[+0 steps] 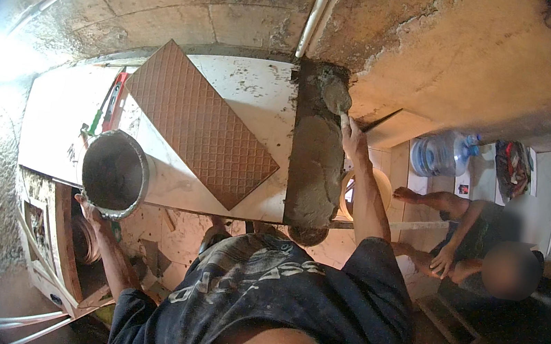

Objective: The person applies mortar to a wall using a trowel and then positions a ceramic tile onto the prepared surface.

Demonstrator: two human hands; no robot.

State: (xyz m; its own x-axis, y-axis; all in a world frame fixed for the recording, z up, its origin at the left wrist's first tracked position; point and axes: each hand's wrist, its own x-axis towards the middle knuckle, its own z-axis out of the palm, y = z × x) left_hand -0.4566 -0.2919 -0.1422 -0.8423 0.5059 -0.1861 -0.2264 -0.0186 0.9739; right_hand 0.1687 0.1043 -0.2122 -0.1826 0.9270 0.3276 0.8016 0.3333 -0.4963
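Note:
My right hand (354, 140) is closed round the handle of a trowel (336, 95), whose blade is coated in grey mortar. The blade lies at the far end of a strip of wet mortar (315, 170) spread along the right end of the counter. At the near left edge, my left hand (93, 211) grips the near side of a dark bucket (115, 175) with mortar-stained walls. Between the bucket and the mortar, a large tile (202, 124) lies slantwise, its brown ribbed back facing up.
White slabs (246, 78) cover the counter, with a red level (116, 101) and a green-handled tool (96, 119) at left. Another person (483, 234) sits at right near a large water bottle (439, 154). A pipe (317, 14) runs down the back wall.

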